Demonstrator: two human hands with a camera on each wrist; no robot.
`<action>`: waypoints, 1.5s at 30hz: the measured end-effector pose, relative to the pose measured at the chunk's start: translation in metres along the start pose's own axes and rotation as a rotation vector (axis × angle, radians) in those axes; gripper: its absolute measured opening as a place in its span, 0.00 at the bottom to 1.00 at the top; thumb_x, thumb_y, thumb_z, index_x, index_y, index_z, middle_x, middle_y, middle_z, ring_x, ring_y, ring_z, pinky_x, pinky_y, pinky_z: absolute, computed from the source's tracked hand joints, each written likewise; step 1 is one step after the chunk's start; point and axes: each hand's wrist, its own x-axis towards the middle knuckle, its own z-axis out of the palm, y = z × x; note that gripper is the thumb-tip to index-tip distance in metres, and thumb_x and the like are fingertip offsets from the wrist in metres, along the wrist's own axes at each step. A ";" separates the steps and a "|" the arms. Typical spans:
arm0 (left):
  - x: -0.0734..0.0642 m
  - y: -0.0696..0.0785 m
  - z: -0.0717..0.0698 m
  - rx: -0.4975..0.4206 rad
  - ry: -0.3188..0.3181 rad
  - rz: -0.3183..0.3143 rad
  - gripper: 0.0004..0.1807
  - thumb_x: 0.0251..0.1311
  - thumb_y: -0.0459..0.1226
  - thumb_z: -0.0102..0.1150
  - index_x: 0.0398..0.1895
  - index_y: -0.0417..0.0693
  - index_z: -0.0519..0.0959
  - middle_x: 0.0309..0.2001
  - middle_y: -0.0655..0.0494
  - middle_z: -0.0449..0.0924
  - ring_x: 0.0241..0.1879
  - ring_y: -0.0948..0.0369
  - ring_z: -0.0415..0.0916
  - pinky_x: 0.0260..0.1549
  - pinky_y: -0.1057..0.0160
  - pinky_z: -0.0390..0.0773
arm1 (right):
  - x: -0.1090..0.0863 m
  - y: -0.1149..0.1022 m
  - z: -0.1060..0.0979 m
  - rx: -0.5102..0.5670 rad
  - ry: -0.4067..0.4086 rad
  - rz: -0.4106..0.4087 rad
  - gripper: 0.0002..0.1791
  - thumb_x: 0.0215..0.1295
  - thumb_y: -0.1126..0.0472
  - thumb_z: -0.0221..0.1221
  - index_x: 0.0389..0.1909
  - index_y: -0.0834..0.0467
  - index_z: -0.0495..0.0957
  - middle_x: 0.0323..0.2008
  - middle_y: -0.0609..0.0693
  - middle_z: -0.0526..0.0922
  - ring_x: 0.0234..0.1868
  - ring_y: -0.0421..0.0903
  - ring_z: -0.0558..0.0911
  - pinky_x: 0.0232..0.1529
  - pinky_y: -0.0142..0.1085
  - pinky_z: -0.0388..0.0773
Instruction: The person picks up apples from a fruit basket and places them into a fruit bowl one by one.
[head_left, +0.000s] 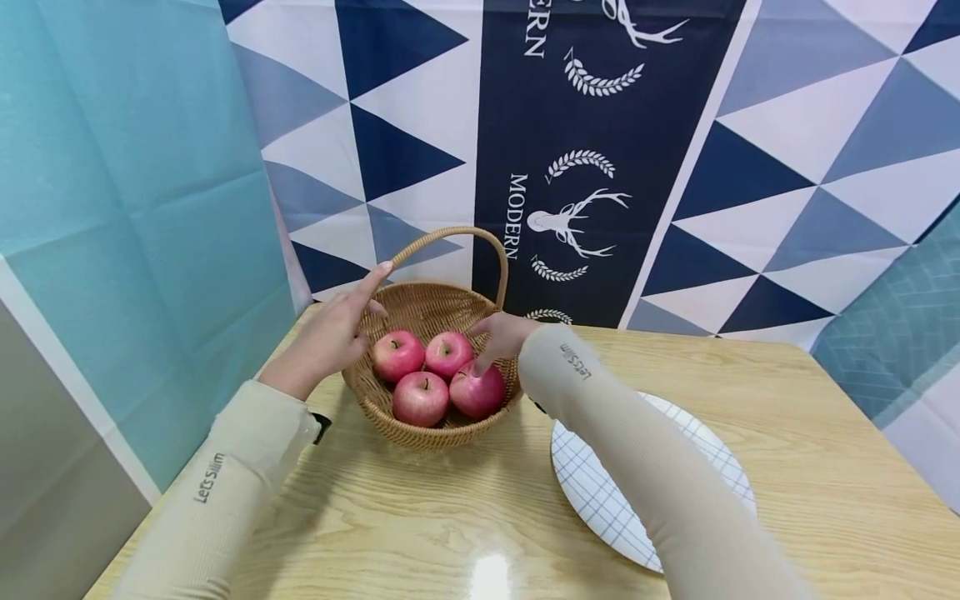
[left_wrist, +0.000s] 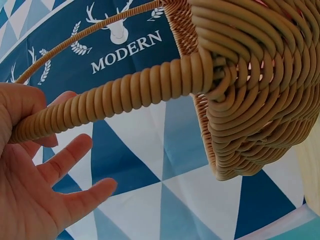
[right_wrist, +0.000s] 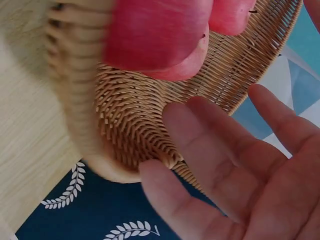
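— Tan wicker basket (head_left: pixel 442 437), round, with a coiled handle (head_left: pixel 450 231)?

— Holding four glossy pink apples (head_left: pixel 422 400). Rightward, a white gridded disc (head_left: pixel 592 487) on pale wood (head_left: pixel 442 508).

— Hands?

— Pinching the handle with the left hand (head_left: pixel 330 333), other fingers splayed. Over the rightmost apple (head_left: pixel 483 396) with the right hand (head_left: pixel 504 335), fingers loosely apart; perhaps touching, hard to tell.

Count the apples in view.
4, all in the wicker basket: left apple, back apple, front apple, and right apple, nearest the right hand. Any underneath would be hidden.
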 end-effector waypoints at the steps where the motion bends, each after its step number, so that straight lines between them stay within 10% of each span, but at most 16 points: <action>1: 0.000 0.000 0.000 -0.012 -0.005 -0.002 0.51 0.47 0.15 0.51 0.75 0.53 0.46 0.46 0.42 0.80 0.56 0.42 0.67 0.46 0.47 0.71 | 0.000 -0.003 0.000 -0.007 -0.003 0.020 0.40 0.52 0.56 0.68 0.68 0.52 0.66 0.67 0.56 0.65 0.64 0.52 0.65 0.64 0.49 0.63; 15: -0.002 -0.002 0.001 0.016 -0.001 0.028 0.50 0.50 0.17 0.50 0.75 0.52 0.44 0.39 0.45 0.84 0.25 0.52 0.71 0.28 0.59 0.69 | 0.006 -0.015 0.000 0.044 -0.004 0.126 0.39 0.50 0.59 0.70 0.67 0.52 0.69 0.64 0.53 0.69 0.62 0.50 0.67 0.60 0.46 0.67; 33: -0.001 -0.002 0.003 0.019 0.030 0.068 0.51 0.48 0.15 0.49 0.74 0.53 0.44 0.40 0.45 0.84 0.32 0.47 0.77 0.31 0.54 0.74 | 0.024 -0.017 -0.005 0.114 -0.001 0.231 0.46 0.39 0.59 0.74 0.66 0.50 0.69 0.65 0.52 0.67 0.60 0.51 0.68 0.53 0.45 0.74; 39: -0.001 -0.001 0.003 0.025 0.020 0.051 0.51 0.49 0.16 0.49 0.74 0.54 0.44 0.40 0.46 0.84 0.24 0.50 0.73 0.26 0.59 0.69 | 0.078 0.008 0.003 0.068 -0.074 0.281 0.47 0.19 0.55 0.80 0.53 0.46 0.78 0.56 0.49 0.73 0.51 0.51 0.72 0.44 0.47 0.78; 45: -0.001 0.000 0.004 0.010 0.022 0.054 0.51 0.49 0.15 0.49 0.74 0.55 0.44 0.39 0.45 0.84 0.28 0.47 0.76 0.29 0.57 0.72 | 0.059 -0.008 0.009 0.007 -0.007 0.398 0.34 0.15 0.56 0.79 0.37 0.48 0.83 0.47 0.50 0.75 0.42 0.51 0.76 0.34 0.45 0.78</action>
